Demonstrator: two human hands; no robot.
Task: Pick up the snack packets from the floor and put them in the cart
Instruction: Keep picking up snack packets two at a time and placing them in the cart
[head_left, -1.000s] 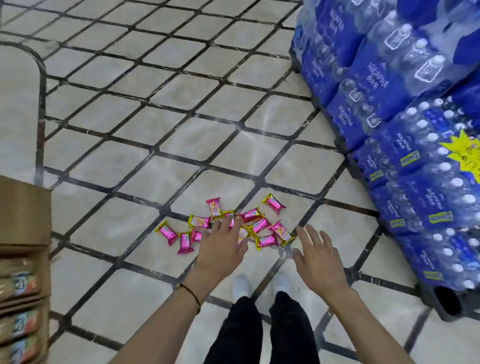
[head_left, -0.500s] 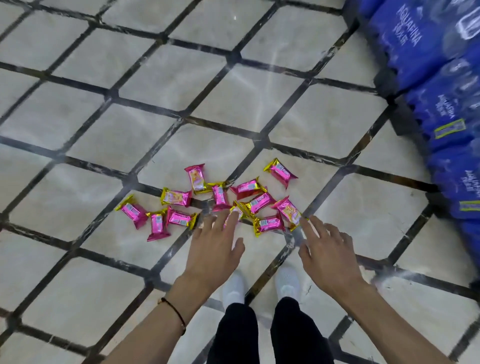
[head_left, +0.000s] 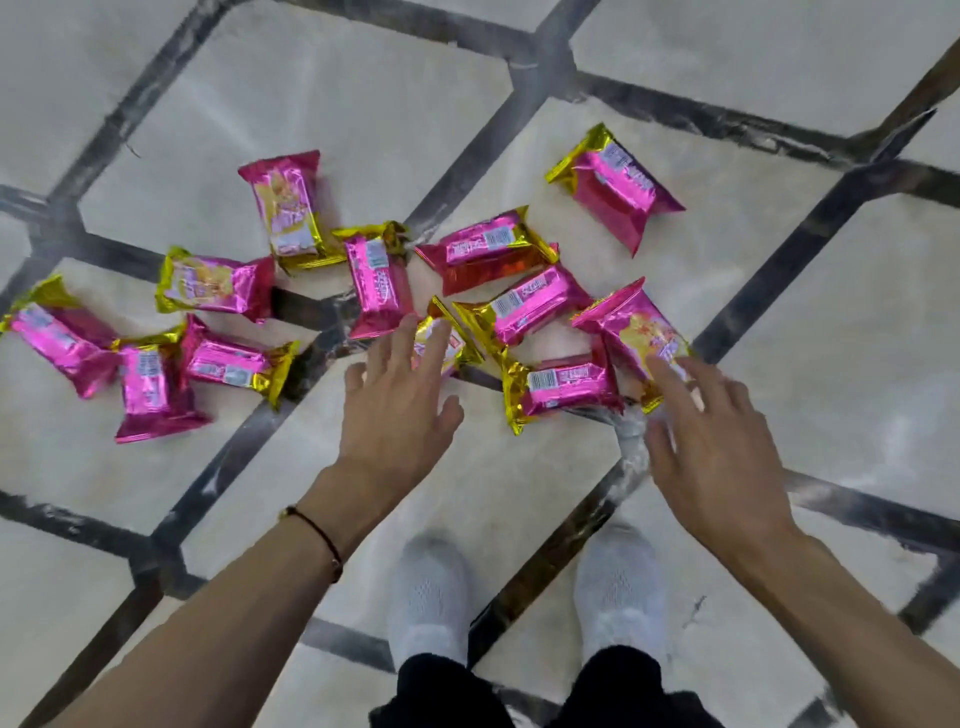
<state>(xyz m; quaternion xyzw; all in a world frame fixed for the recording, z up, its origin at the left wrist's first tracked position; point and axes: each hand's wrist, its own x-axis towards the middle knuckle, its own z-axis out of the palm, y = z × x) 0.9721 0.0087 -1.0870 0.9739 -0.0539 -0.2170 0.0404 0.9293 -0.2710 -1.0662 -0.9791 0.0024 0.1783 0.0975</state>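
Both hands are bare and hold nothing. The left hand (head_left: 400, 415) is spread palm down, and its fingertips lie over a small gold-edged packet (head_left: 457, 345). Contact cannot be confirmed. The right hand (head_left: 711, 452) is likewise spread, and its forefinger reaches onto the near end of a pink packet with a yellow print (head_left: 631, 325).

About a dozen shiny pink-and-gold foil snack packets (head_left: 524, 304) lie loose on the pale marble floor (head_left: 363, 104), which is crossed by dark inlaid lines. Most sit just beyond the fingertips of both hands. Five spread out to the far left of the left hand. One lies apart, well beyond the right hand (head_left: 615, 187).

A thin dark cord bracelet (head_left: 322, 535) circles the left wrist. White shoes (head_left: 428, 597) and black trousers (head_left: 452, 691) show below, between the forearms.
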